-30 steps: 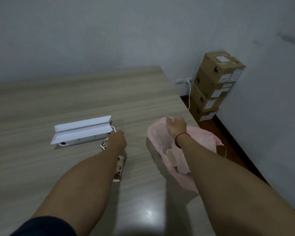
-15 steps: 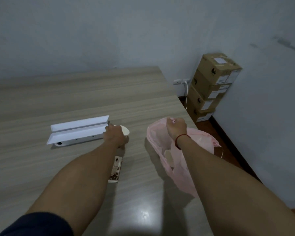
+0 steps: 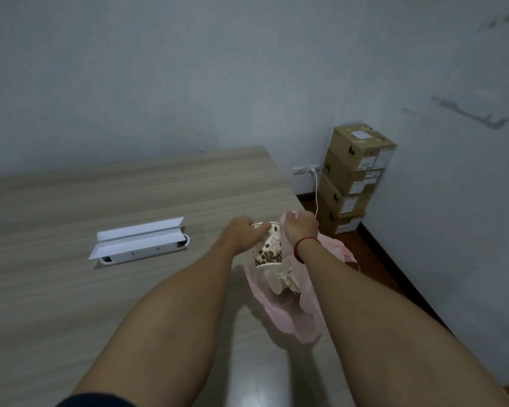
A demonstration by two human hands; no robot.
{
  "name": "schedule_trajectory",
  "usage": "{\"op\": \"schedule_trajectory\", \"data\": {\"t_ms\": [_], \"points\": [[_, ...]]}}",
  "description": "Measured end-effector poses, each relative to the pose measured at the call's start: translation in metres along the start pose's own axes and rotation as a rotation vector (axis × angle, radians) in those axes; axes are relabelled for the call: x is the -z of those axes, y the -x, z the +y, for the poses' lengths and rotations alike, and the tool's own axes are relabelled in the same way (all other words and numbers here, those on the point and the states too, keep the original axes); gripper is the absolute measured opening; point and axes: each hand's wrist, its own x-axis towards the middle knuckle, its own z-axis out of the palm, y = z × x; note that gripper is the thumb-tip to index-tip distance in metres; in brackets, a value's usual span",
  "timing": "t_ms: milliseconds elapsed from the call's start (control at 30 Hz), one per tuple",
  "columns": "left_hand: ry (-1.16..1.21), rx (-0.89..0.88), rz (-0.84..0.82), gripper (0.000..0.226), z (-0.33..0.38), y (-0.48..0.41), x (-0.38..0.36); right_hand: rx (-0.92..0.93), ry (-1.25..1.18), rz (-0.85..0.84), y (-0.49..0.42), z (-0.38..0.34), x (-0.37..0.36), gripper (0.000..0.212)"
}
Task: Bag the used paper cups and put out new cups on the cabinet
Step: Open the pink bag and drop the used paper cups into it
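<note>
My left hand grips a white paper cup with a brown coffee-bean print by its rim and holds it over the mouth of a pink plastic bag. My right hand pinches the bag's top edge and holds it up at the right edge of the wooden cabinet top. Inside the bag lies at least one more paper cup, seen through the opening.
A white oblong box with an open flap lies on the cabinet top to the left. Stacked cardboard boxes stand on the floor in the right corner beside a wall socket with a white cable.
My left hand picked the cup up from the cabinet top near the white box and carried it right, to the bag's mouth. The cup that lay by my forearm is out of sight.
</note>
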Motion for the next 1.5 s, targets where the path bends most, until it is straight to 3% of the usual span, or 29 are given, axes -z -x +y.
{"op": "schedule_trajectory", "data": {"t_ms": [233, 500, 667, 833, 1100, 1400, 1500], "points": [[0.177, 0.139, -0.207, 0.049, 0.01, 0.013, -0.04, -0.012, -0.076, -0.011, 0.01, 0.004, 0.02, 0.033], [0.44, 0.354, -0.048, 0.051, 0.032, 0.014, -0.081, 0.02, -0.128, -0.036, 0.011, 0.021, 0.035, 0.033], [0.333, 0.353, -0.213, 0.031, 0.036, 0.022, -0.087, 0.006, -0.128, -0.029, 0.005, 0.03, 0.045, 0.044], [0.142, 0.342, -0.145, 0.032, 0.01, 0.024, -0.061, -0.002, -0.135, -0.09, 0.008, 0.037, 0.037, 0.033], [-0.099, 0.408, 0.03, 0.039, -0.072, 0.016, -0.014, -0.015, -0.091, -0.162, 0.017, 0.028, -0.004, 0.039], [-0.139, 0.641, -0.091, 0.071, -0.133, 0.031, -0.007, -0.067, 0.001, -0.18, 0.027, 0.033, -0.037, 0.037], [-0.053, 0.664, -0.112, 0.083, -0.153, 0.028, -0.013, -0.066, -0.011, -0.177, 0.025, 0.031, -0.044, 0.037]]}}
